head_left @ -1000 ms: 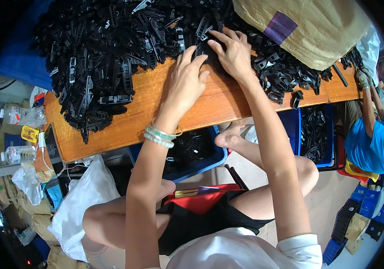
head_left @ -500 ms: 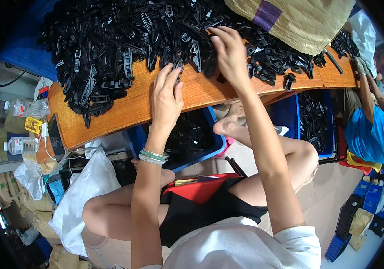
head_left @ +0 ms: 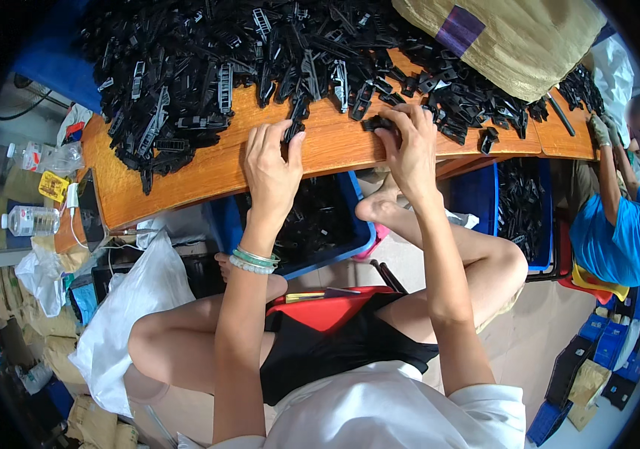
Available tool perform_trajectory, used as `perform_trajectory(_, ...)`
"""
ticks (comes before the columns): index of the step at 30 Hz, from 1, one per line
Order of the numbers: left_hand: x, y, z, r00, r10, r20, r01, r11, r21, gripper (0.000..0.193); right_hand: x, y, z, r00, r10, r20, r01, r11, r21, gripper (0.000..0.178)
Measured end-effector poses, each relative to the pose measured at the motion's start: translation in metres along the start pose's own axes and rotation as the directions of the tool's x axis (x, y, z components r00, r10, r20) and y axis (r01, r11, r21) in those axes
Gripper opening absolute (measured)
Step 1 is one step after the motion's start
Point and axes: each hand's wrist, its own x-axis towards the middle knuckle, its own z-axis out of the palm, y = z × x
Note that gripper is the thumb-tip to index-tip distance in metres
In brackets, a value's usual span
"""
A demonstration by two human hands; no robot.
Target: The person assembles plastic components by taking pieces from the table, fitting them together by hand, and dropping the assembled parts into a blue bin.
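Note:
My left hand [head_left: 271, 163], with bracelets on its wrist, is over the front of a wooden table [head_left: 207, 173]. Its thumb and fingers close on a long black plastic part [head_left: 297, 120], which points away from me into the pile. To the right, my right hand [head_left: 412, 150] pinches a small black plastic piece [head_left: 376, 123] close to the tabletop; my fingers partly hide it. Beyond both hands spreads a big heap of black plastic parts [head_left: 185, 82], some long with ladder-like slots.
A tan woven sack [head_left: 514, 45] lies on the heap at the back right. Blue bins [head_left: 365, 243] of black parts stand below the table edge. A person in a blue shirt [head_left: 615, 239] works at the far right. Bottles [head_left: 32, 221] and a white bag [head_left: 136, 314] are at left.
My right hand has drawn back from the heap toward the table's front edge, bringing a small black piece. My left hand's fingers have closed on a long part. The view has shifted slightly.

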Motion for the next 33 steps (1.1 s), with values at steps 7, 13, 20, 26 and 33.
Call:
perform_trajectory(7,0.006,-0.004,-0.012,0.991,-0.108,0.081,0.115,0.989,-0.094,0.024,-0.005,-0.005,0.012,0.99,0.111,-0.093,-0.063,0.91,0.41,0.027)
perform_trajectory(13,0.021,-0.004,-0.022,0.919,0.262,0.294,-0.265,0.964,-0.03,0.032,-0.012,-0.026,-0.002,0.887,0.43,0.172,-0.421,0.594,0.686,0.026)
perform_trajectory(20,0.016,0.007,-0.002,0.948,0.175,0.267,-0.138,0.979,-0.153,0.03,-0.027,-0.034,-0.006,0.887,0.391,0.244,-0.452,0.636,0.625,0.03)
perform_trajectory(26,0.017,0.002,-0.003,0.953,0.154,0.26,-0.097,0.97,-0.221,0.027,-0.019,-0.025,-0.009,0.967,0.136,0.216,-0.21,0.904,0.372,0.026)
perform_trajectory(33,0.017,0.0,-0.005,0.953,0.153,0.261,-0.082,0.96,-0.267,0.028,-0.026,-0.031,-0.001,0.979,0.14,0.15,-0.181,0.935,0.306,0.019)
